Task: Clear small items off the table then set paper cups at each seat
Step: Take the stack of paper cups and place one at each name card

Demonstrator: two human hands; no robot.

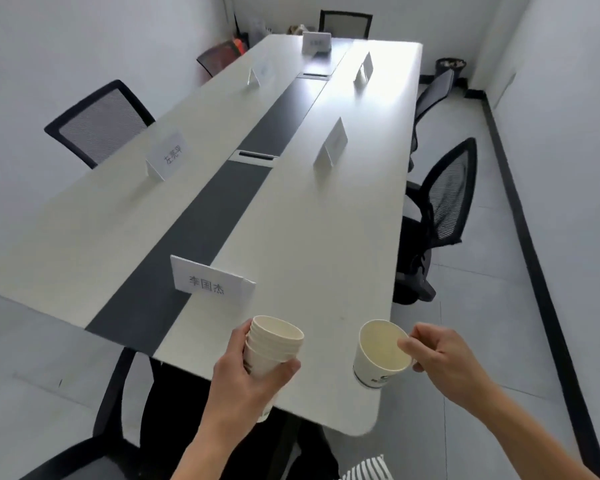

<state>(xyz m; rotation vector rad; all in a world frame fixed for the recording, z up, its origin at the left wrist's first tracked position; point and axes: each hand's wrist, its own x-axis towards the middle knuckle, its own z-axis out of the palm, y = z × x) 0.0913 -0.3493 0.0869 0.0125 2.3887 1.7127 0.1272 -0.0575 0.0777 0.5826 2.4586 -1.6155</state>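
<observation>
My left hand [248, 379] grips a nested stack of white paper cups [274, 344] over the near end of the long white table [326, 271]. My right hand [440, 358] pinches the rim of a single white paper cup [378, 355], thumb inside the mouth. That cup is tilted toward me above the table's near right corner; whether its base touches the tabletop I cannot tell. A white name card [207, 284] stands just beyond the stack.
Several more name cards stand along the table, such as one on the left [167, 157] and one on the right [331, 143]. A dark strip [201, 216] runs down the middle. Mesh chairs [444, 202] line both sides; a bin [451, 65] sits far right.
</observation>
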